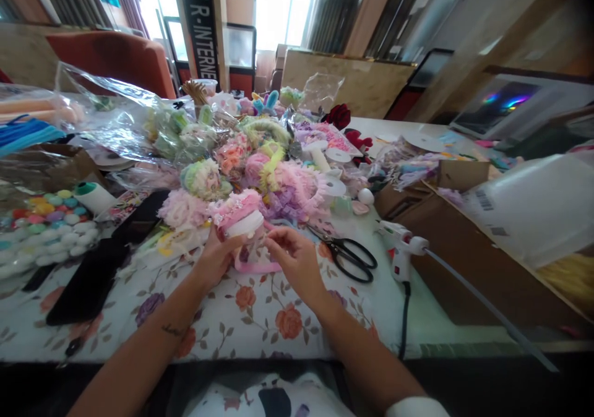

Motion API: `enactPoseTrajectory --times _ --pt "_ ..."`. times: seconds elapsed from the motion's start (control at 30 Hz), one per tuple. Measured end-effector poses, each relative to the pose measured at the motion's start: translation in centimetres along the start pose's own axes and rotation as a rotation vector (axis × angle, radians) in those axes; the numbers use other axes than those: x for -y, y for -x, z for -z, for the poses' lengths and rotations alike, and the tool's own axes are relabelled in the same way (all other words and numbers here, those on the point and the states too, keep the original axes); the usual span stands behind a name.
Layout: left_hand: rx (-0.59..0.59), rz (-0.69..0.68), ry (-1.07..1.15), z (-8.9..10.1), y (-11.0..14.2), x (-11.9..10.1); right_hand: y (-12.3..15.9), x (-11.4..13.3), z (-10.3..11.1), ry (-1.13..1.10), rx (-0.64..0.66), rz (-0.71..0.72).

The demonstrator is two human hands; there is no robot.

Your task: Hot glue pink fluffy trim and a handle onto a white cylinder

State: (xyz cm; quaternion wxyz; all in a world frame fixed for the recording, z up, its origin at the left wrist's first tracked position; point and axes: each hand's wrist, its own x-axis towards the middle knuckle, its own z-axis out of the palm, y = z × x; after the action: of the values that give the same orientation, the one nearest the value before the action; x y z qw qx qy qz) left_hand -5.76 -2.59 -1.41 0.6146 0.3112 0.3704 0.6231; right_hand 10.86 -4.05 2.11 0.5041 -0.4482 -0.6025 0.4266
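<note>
My left hand (217, 257) is wrapped round a white, round-sided piece (247, 224) with fluffy pink trim (236, 208) on its upper side. Close against its right side, the fingers of my right hand (297, 259) are pinched together; what lies between the fingertips is too small to make out. A pink ribbon-like strip (257, 267) loops below the piece, between both hands. Black-handled scissors (355, 259) lie right of my right hand, their blades partly under pink lace. Beyond the hands rises a heap of pastel lace and yarn trims (297, 185).
A white glue gun (401, 250) with a long glue stick stands at right, beside a cardboard box (445, 244). At left are a black phone-like slab (88, 281), several pom-poms (60, 234) and a white thread cone (95, 197). Flowered cloth (250, 330) covers the near table.
</note>
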Motion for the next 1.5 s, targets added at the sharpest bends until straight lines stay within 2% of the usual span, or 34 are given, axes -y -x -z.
enactPoseTrajectory --times 0.1,0.2,0.3,0.47,0.6,0.8,1.5 --pt "-0.007 -0.039 -0.067 0.0 0.0 0.0 -1.1 -0.6 -1.5 -0.135 -0.059 -0.093" --pt "0.007 -0.046 -0.094 0.1 0.0 0.0 -1.0 -1.3 -1.9 -0.176 -0.11 -0.144" --pt "0.027 -0.037 -0.111 0.0 0.1 0.1 -0.5 -1.7 -1.9 -0.147 -0.133 -0.1" --pt "-0.022 -0.031 -0.105 -0.6 0.3 -0.3 0.1 -2.2 -2.1 -0.07 -0.115 0.013" --pt "0.037 -0.015 -0.135 -0.6 0.3 -0.2 0.3 -2.7 -2.3 -0.038 -0.143 0.035" --pt "0.089 -0.063 -0.141 -0.1 0.1 0.3 0.4 -2.8 -2.4 -0.063 -0.168 0.097" --pt "0.049 -0.057 -0.131 0.0 0.1 0.5 0.6 -3.0 -2.5 -0.058 -0.182 0.059"
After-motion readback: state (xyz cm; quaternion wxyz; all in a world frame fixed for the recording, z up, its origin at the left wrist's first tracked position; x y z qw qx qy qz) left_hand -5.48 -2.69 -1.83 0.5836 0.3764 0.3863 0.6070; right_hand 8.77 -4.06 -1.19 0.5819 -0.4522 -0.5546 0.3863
